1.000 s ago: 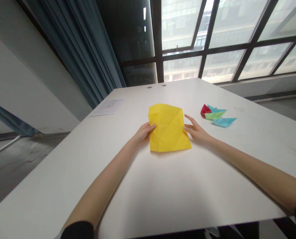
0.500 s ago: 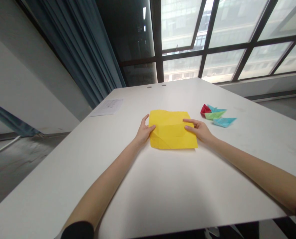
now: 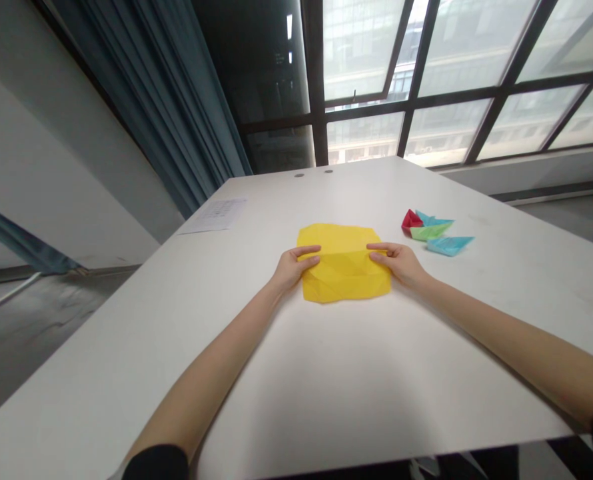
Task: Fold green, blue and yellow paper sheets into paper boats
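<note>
A creased sheet of yellow paper (image 3: 346,270) is spread over the middle of the white table (image 3: 356,380). My left hand (image 3: 292,268) grips its left edge, thumb and index finger lying on top and the other fingers out of sight beneath. On the opposite edge, my right hand (image 3: 400,261) pinches the sheet in much the same way. A horizontal crease runs across the paper between the two hands. Its corners look uneven and bent.
Several folded paper pieces lie to the right of the yellow sheet: a red one (image 3: 411,223), a green one (image 3: 430,231) and a blue one (image 3: 450,245) among them. A printed white page (image 3: 214,216) rests by the table's left edge. Windows and a blue curtain stand behind.
My left index finger has come over onto the paper's top face beside the thumb. The sheet's lower right corner has drawn in, and its lower edge now looks more curved.
</note>
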Motion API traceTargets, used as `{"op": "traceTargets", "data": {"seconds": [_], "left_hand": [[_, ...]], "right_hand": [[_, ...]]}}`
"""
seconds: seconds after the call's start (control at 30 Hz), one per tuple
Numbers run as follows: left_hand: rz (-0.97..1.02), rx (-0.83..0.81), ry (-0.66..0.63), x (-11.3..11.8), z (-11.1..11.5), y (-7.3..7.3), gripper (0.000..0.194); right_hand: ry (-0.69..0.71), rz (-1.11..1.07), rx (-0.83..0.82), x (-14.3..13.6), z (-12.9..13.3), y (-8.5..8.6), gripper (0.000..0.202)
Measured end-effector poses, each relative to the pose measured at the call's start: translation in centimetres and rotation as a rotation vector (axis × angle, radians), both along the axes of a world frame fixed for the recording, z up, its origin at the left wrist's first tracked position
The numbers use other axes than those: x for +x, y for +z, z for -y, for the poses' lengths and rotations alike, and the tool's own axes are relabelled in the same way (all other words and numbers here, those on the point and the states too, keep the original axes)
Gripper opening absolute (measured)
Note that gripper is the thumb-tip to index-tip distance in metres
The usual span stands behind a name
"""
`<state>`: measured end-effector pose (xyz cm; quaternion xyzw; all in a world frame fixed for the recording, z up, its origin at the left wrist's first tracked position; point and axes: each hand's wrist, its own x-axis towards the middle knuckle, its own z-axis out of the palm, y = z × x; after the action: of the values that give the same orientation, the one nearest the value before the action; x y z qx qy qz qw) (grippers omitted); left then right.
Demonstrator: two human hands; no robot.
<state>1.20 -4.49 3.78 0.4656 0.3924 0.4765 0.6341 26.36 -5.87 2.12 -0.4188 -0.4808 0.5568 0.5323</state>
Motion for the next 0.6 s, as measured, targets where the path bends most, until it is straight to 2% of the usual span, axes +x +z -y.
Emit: {"op": "traceTargets", "data": {"seconds": [0.37, 0.6], "left_hand": [[0.081, -0.054, 0.013, -0.18, 0.18, 0.71, 0.04], [0.198, -0.128, -0.008, 0.41, 0.51, 0.3, 0.039]], "right_hand": [[-0.034, 0.014, 0.026, 0.19, 0.03, 0.21, 0.031], [0.029, -0.03, -0.042, -0.5, 0.29, -0.02, 0.032]]}}
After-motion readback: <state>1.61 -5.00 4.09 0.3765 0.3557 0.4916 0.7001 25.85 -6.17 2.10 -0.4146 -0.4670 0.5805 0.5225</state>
